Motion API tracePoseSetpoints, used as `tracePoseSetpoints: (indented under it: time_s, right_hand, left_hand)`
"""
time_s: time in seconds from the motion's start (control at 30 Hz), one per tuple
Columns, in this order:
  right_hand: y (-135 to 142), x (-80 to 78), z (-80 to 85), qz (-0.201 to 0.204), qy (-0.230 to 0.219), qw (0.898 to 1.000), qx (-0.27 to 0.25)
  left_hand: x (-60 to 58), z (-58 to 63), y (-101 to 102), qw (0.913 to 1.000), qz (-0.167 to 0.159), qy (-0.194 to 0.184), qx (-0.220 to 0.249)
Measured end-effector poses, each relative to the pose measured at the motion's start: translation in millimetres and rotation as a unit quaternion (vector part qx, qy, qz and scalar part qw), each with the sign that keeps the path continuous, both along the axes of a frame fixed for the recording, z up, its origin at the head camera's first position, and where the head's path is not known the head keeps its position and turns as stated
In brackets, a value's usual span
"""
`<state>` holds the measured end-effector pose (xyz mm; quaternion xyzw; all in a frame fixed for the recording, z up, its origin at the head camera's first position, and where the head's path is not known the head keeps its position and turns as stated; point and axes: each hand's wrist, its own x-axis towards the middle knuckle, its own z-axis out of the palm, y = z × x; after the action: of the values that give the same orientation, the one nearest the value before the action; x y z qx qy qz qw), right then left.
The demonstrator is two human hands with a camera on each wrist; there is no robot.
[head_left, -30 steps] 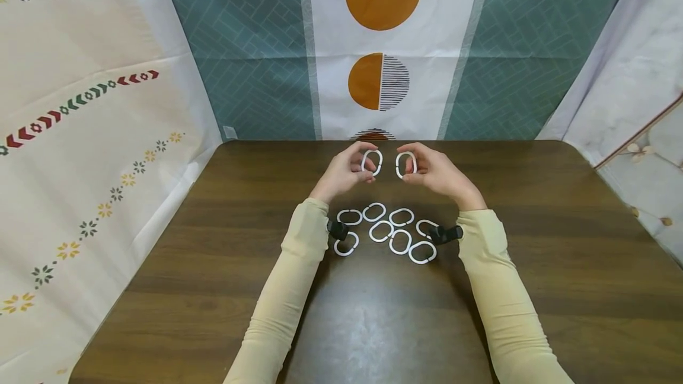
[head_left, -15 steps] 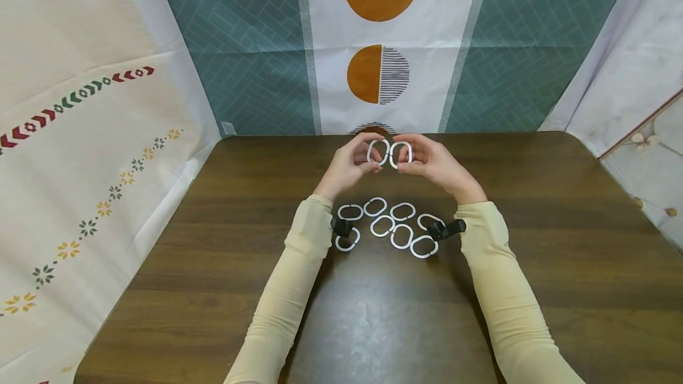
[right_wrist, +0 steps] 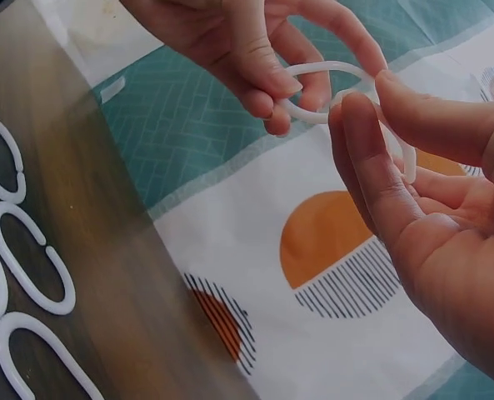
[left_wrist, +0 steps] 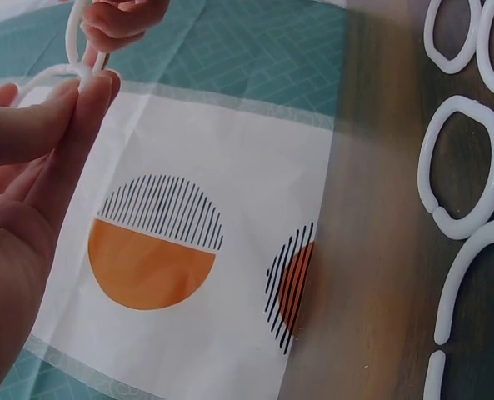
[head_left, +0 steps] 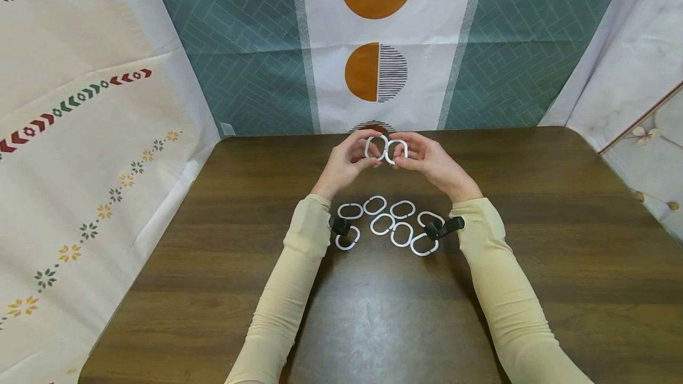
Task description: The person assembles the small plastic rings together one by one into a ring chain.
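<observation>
My left hand (head_left: 344,165) pinches a white oval shower curtain ring (head_left: 366,146) between thumb and fingers, raised over the far part of the table. Facing it, my right hand (head_left: 434,165) pinches a second white ring (head_left: 407,152) the same way. The two rings meet side by side, their inner edges overlapping in the head view. Close up in the right wrist view, the left-hand ring (right_wrist: 309,117) reaches the right fingertips, which cover where the rings meet. The left wrist view shows the right-hand ring (left_wrist: 72,33) upright above the left fingertips.
Several more white rings (head_left: 372,225), each with a small gap, lie loosely clustered on the brown wooden table (head_left: 368,313) between my forearms. Black wrist cameras (head_left: 445,228) hang close over the outer ones. A patterned cloth (head_left: 256,76) hangs behind the table's far edge.
Both hands have come together, bringing the two rings from apart to side by side and overlapping in view. The rings on the table have stayed put.
</observation>
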<state>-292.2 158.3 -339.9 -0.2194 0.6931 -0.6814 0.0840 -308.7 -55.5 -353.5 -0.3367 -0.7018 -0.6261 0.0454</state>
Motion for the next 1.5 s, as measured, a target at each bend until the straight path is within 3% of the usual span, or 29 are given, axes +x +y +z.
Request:
tracePoseSetpoints:
  time_s: [0.37, 0.6, 0.9, 1.1, 1.5]
  right_hand:
    - [3.6, 1.6, -3.1, 0.032, -0.013, 0.998, -0.055]
    - [3.5, 1.3, -0.7, 0.043, -0.006, 0.997, -0.064]
    - [4.6, 3.3, 4.5, 0.022, -0.005, 0.995, -0.098]
    - [4.9, 1.9, 6.2, -0.029, 0.006, 0.997, -0.071]
    - [9.4, 1.1, 5.1, -0.058, 0.053, 0.996, -0.037]
  left_hand:
    - [3.5, -1.2, -0.7, 0.9997, -0.019, 0.009, -0.006]
    - [5.1, 0.1, 1.5, 0.9992, -0.032, 0.018, -0.013]
    - [4.6, 0.1, 1.5, 0.9986, -0.043, 0.027, -0.016]
    - [4.5, 0.8, 2.6, 0.9977, -0.051, 0.028, -0.035]
    - [3.7, 0.5, 0.9, 0.9961, -0.027, 0.015, -0.082]
